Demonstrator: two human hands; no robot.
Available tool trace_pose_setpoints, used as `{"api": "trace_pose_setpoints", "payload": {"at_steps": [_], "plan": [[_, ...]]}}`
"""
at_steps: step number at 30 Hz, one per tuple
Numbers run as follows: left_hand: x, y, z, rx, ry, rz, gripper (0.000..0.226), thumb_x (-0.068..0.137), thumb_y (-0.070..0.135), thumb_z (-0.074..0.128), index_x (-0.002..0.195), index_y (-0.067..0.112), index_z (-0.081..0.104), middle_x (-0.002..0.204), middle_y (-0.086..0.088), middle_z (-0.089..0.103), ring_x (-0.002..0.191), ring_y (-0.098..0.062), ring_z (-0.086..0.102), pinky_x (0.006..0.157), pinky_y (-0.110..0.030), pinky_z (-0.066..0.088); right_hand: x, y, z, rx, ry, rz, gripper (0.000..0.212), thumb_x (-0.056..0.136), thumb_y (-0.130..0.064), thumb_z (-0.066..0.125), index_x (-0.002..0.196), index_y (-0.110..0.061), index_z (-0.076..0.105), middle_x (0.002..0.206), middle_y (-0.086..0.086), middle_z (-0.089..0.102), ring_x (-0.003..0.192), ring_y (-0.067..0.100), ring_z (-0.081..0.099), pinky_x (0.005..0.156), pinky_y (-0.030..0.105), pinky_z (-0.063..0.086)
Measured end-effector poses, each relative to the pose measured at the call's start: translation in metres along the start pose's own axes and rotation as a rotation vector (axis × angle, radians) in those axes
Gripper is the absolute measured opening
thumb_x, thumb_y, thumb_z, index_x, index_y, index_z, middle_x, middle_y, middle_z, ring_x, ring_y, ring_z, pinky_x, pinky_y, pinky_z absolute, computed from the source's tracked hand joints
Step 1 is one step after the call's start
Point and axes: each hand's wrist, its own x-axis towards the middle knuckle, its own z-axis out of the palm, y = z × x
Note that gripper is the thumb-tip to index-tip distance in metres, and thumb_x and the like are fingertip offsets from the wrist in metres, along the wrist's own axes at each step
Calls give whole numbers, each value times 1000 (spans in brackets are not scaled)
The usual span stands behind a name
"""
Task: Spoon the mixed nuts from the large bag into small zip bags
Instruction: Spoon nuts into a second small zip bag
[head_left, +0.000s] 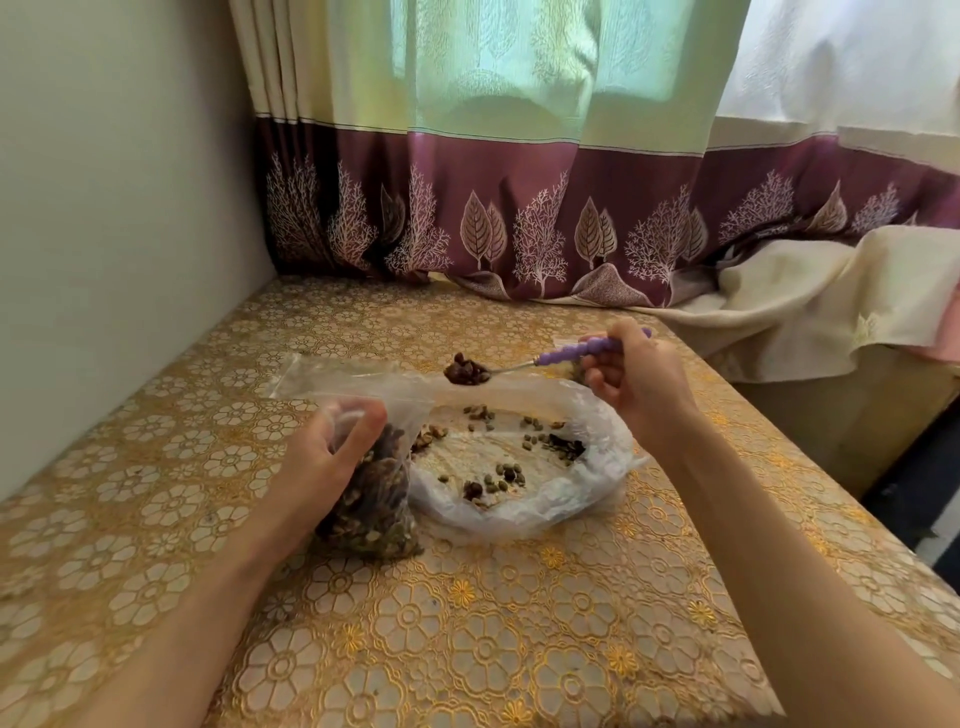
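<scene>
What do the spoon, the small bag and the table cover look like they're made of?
Spoon: shiny bowl and neck, likely metal, with a matte purple ribbed handle, probably plastic. The right hand holds it.
Small bag: clear glossy plastic film; the nuts show through. The left hand grips it.
Table cover: glossy sheet with a golden lace-like flower pattern, probably vinyl, though it could be fabric.

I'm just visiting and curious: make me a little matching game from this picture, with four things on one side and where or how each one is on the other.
Things:
1. spoon
2. small zip bag
3. large bag
4. curtain

States:
A. lying open on the table, few nuts left
B. hanging behind the table
C. loaded with nuts, held by the right hand
D. nearly full, gripped by the left hand

Pairs: 1-C, 2-D, 3-A, 4-B
</scene>
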Motion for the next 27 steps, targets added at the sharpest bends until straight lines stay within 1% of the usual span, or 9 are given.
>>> {"api": "trace_pose_setpoints", "payload": {"at_steps": [1,5,10,13,17,19,22,24,27], "plan": [[0,0,0,3,-1,-3,87,39,92,55,104,34,54,102,11,63,99,-10,61,91,-46,50,-1,-4,6,13,-25,-21,33,90,-6,42,60,-7,56,77,27,67,46,13,47,37,17,36],[0,0,-1,17,2,-9,82,39,91,56,101,38,56,92,20,66,94,-3,61,92,-45,49,-6,-13,31,23,-74,-45,32,91,-9,43,63,-4,58,55,8,66,45,11,49,40,17,37],[-2,2,-1,7,9,-4,83,37,91,56,101,39,57,94,18,65,94,-2,61,93,-42,49,-19,-11,52,-28,-189,-67,33,96,-13,42,68,-3,58,60,11,67,47,11,48,42,18,37],[-1,4,1,-12,1,-3,87,34,91,58,102,36,55,99,14,65,97,-8,62,91,-42,50,-28,-10,56,-75,-239,-129,34,97,-13,42,69,-3,59,68,17,68,46,11,49,40,17,38],[-2,5,0,-45,-8,8,92,33,89,60,107,33,54,106,4,66,99,-14,64,88,-39,52,-36,-11,59,-141,-284,-226,27,96,-8,43,79,1,61,66,13,65,49,14,53,43,20,41],[-2,6,1,-32,0,19,91,32,90,58,104,34,55,101,8,66,93,-6,65,77,-27,53,-36,-12,58,-153,-292,-259,23,94,-5,43,82,1,62,70,17,63,50,16,54,43,21,41],[-3,9,2,28,6,37,87,31,94,51,99,40,53,98,17,61,82,9,60,62,-11,46,-37,-12,54,-116,-286,-273,23,94,-4,43,82,0,63,65,9,64,49,15,53,42,21,40],[-4,9,2,37,10,38,89,30,95,51,101,40,54,98,18,59,79,10,60,61,-10,45,-37,-10,49,-63,-265,-250,24,96,-9,43,82,-2,62,66,8,65,49,13,52,42,20,39],[-5,8,2,51,11,40,94,29,95,52,104,38,55,95,15,61,83,2,61,63,-16,47,-36,-5,37,21,-165,-193,26,98,-20,45,83,-6,61,75,17,62,49,12,50,43,20,39]]}}
